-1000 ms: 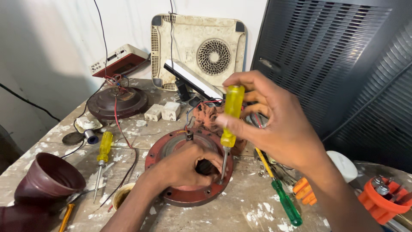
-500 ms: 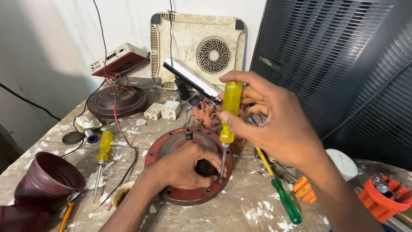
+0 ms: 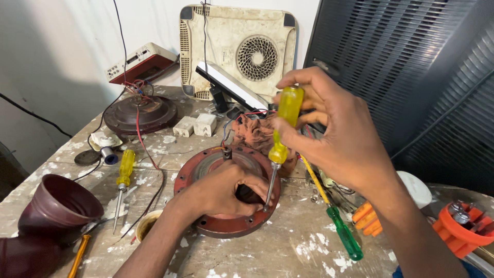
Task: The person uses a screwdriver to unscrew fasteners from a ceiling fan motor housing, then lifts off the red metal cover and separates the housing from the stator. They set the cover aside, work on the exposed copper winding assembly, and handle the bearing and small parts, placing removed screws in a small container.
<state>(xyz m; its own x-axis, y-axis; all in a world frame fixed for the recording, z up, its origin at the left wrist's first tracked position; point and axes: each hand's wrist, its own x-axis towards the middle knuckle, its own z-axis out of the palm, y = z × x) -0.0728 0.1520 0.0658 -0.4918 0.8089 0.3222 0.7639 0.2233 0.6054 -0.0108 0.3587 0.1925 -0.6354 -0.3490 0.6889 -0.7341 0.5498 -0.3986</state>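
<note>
- Gripping a yellow-handled screwdriver (image 3: 282, 135) upright, the right hand (image 3: 334, 139) pinches its handle, tip down at the red round motor cover (image 3: 226, 226).
- Left hand (image 3: 222, 191) lies curled on that cover, fingers pressed around its centre.

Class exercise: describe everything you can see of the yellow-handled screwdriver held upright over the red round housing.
The screwdriver has a translucent yellow handle, apparently plastic, with a wider lower collar and a thin bare metal shaft. It stands nearly upright, tilted slightly, tip down. The right hand pinches the handle's upper part between fingers and thumb. The tip meets the rim of the red round housing on the workbench, close beside the left hand, which rests on the housing's centre. Whether the tip sits in a screw cannot be made out.
</note>
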